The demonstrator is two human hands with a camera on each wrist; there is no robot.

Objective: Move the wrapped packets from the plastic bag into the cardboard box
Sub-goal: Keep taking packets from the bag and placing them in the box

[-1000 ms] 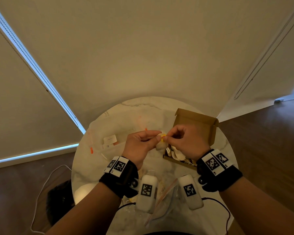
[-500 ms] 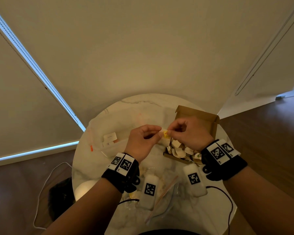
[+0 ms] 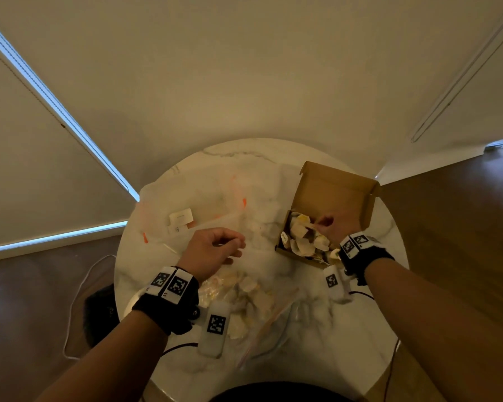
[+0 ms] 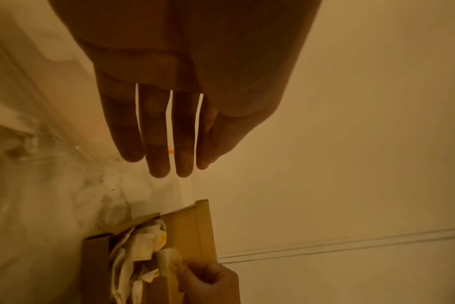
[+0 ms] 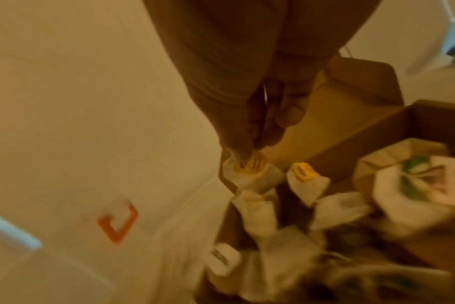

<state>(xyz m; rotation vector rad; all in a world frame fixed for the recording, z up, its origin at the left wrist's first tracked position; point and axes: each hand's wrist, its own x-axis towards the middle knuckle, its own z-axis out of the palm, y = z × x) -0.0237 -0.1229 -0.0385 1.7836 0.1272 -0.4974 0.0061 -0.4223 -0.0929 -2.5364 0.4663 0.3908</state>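
Two hands work over a round marble table (image 3: pixel 163 274), each camera telling a different part. From the head view, the left hand (image 3: pixel 212 252) hovers near the table's middle, between the box (image 3: pixel 336 192) at the right edge and the plastic bag (image 3: pixel 270 329) lying toward the near edge, where a heap of pale packets (image 3: pixel 253 297) shows through the clear film. Only this view takes in bag and box together. The left wrist view shows what the head view leaves unclear: the left hand (image 4: pixel 169 115) has its fingers (image 4: pixel 157 144) straight and slightly parted, holding nothing, with the open box (image 4: pixel 192 224) below them and the right hand (image 4: pixel 210 281) at its flap. The right wrist view gives the closest look at the grip: the right hand (image 5: pixel 249 123) pinches a white packet (image 5: pixel 249 174) by its top, just above the yellow label, thumb and fingertips (image 5: pixel 286 115) closed narrowly on the wrapper. That packet hangs at the box's left wall (image 5: pixel 333 156), just over the pile inside. More white packets (image 5: pixel 314 207) with yellow ends lie jumbled in the box, some blurred at the near end. An orange mark (image 5: pixel 117 226) shows on clear film on the table left of the box. In the head view the right hand (image 3: pixel 336 227) sits over the box interior, its raised lid (image 3: pixel 331 187) standing behind.
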